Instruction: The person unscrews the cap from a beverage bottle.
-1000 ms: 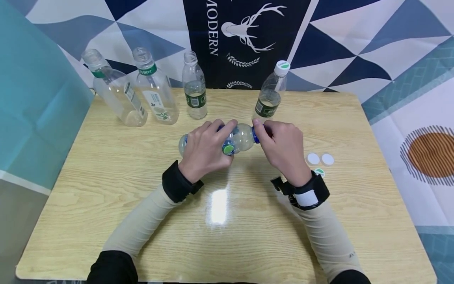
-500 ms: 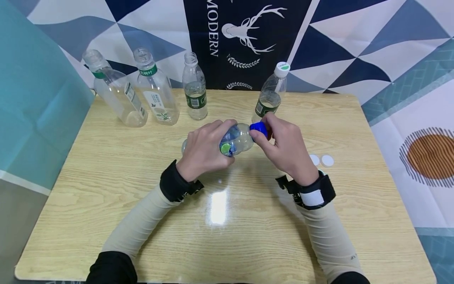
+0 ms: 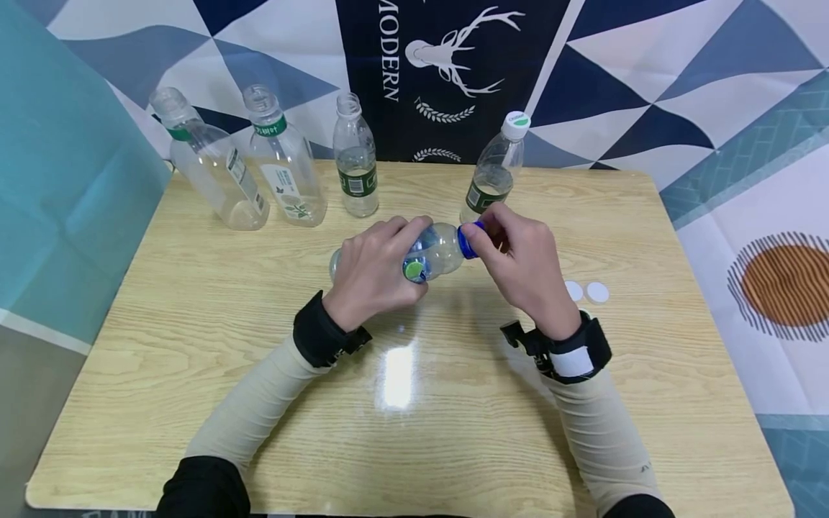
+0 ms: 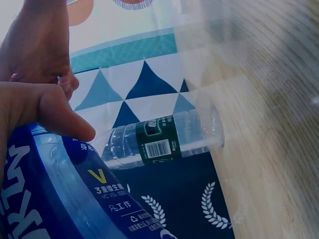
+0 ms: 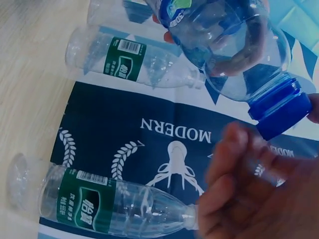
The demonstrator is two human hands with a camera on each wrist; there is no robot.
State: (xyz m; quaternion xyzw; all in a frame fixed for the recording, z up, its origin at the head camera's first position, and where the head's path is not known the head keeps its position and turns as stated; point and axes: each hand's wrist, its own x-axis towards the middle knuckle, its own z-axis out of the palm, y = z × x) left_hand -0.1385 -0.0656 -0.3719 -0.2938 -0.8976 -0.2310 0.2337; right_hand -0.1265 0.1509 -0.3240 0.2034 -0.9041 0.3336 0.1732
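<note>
My left hand [image 3: 378, 266] grips a clear plastic bottle [image 3: 443, 250] with a blue label, held lying sideways above the table. Its neck points right, towards my right hand [image 3: 527, 270]. At the bottle's mouth sits a blue cap [image 3: 468, 242], pinched by the thumb and fingers of that hand. In the right wrist view, the thumb touches the far side of the blue cap [image 5: 284, 112], and the nearer fingers are blurred beside its lower edge. The left wrist view shows the blue label [image 4: 35, 189] close up under the left thumb.
Behind the right hand stands a green-labelled bottle [image 3: 494, 176] with a white cap. Uncapped bottles stand at the back left: a small one [image 3: 355, 165] and two larger ones [image 3: 285, 169]. White round caps [image 3: 597, 291] lie right of the right wrist on the wooden table [image 3: 401, 460].
The right hand has turned at the blue cap, its wrist shifting slightly right. The cap was tilted half a second ago and now sits straighter on the neck. The left hand's grip stays the same.
</note>
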